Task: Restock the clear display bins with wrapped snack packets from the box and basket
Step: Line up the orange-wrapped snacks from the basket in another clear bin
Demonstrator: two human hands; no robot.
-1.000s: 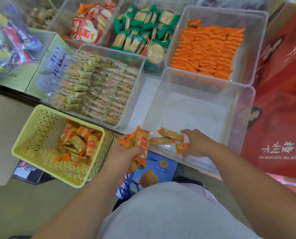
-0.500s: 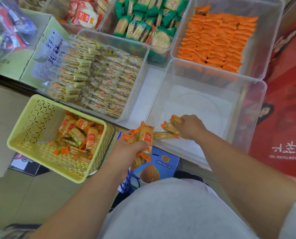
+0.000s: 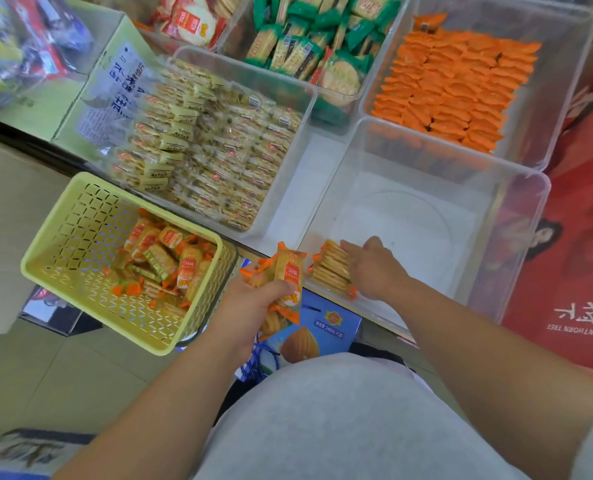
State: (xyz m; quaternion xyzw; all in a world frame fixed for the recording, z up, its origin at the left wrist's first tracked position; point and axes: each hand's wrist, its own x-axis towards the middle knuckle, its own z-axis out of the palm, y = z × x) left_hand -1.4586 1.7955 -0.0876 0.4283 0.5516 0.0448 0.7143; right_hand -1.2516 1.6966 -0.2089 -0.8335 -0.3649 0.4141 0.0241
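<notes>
My left hand [image 3: 253, 299] grips a bunch of orange-wrapped cracker packets [image 3: 283, 275] just outside the near-left corner of a nearly bare clear bin [image 3: 516, 237]. Inside that bin, my right hand [image 3: 374, 266] lies with straight fingers against a small upright row of the same packets [image 3: 329, 268] in the near-left corner. To the left, a yellow perforated basket [image 3: 80, 220] holds several loose orange packets [image 3: 163, 261].
Other clear bins hold yellow packets [image 3: 212, 140], green packets [image 3: 309, 39], orange packets [image 3: 457, 88] and red-white ones [image 3: 187, 19]. A green carton [image 3: 111, 84] stands at the left, red cartons [image 3: 582, 237] at the right, a blue almond-drink box [image 3: 309, 334] below the shelf edge.
My right hand has set its packets upright into a tidy row in the bin's near-left corner and now lies flat against them. The left hand still holds its bunch.
</notes>
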